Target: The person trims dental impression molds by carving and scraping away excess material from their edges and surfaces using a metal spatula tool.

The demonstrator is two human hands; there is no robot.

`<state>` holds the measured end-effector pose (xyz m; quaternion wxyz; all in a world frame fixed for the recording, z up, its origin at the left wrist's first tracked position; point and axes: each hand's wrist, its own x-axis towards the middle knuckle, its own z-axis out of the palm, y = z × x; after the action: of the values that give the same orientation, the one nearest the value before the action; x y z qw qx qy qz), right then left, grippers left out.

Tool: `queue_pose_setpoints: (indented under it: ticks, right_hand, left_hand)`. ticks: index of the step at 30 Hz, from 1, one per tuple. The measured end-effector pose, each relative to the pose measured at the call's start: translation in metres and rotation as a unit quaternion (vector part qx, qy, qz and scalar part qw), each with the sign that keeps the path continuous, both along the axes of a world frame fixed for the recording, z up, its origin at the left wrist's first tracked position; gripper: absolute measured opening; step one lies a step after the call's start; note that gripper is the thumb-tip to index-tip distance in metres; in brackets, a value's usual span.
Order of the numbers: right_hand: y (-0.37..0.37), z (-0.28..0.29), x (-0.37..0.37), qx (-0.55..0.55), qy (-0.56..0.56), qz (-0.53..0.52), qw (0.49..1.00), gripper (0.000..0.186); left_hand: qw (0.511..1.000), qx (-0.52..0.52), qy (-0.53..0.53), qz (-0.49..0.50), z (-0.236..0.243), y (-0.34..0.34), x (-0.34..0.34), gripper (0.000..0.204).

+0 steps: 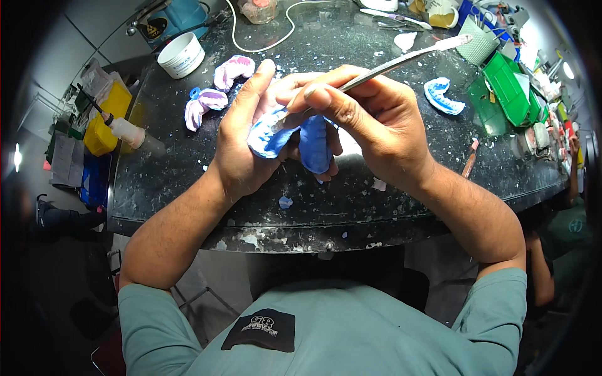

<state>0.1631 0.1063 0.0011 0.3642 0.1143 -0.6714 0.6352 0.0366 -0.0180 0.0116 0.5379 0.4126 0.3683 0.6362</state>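
Over the front middle of the table, my left hand (237, 135) is closed round a blue dental impression (315, 150). Its horseshoe shape shows tooth marks along the near lobe. My right hand (395, 128) pinches a slim metal dental tool (401, 66) like a pen. The flat pale end of the tool points up to the right, while its working tip is hidden behind my fingers at the impression. Left of my hands lie two pink-and-blue impressions, one farther back (233, 73) and one nearer (202, 108). Another blue impression (444, 97) rests on the right.
A white tub (182, 56) stands at the back left, beside a blue machine (179, 22). Green trays (511, 88) and a mesh holder (476, 41) crowd the right side. Blue and white scraps litter the dark table (282, 216). At far right, part of another person shows.
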Motion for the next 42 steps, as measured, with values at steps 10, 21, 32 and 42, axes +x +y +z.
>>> queue_pose_setpoints:
  ticks: [10, 21, 32, 42]
  right_hand:
    - [-0.001, 0.008, 0.005, -0.026, -0.02, 0.015, 0.999, 0.021]
    - [0.0, 0.004, 0.003, 0.021, 0.013, -0.001, 1.0, 0.02]
    - [0.002, 0.005, 0.005, 0.003, -0.049, 0.018, 0.999, 0.019]
    - [-0.001, 0.008, 0.003, 0.008, -0.027, 0.027, 0.999, 0.019]
  left_hand:
    - [0.999, -0.008, -0.036, -0.011, 0.002, 0.0, -0.001, 0.075]
    - [0.998, -0.013, -0.049, -0.023, 0.0, 0.001, -0.003, 0.075]
    - [0.997, 0.013, 0.065, 0.038, 0.005, -0.002, 0.004, 0.075]
    - [0.998, -0.025, -0.047, -0.017, 0.0, 0.001, -0.006, 0.075]
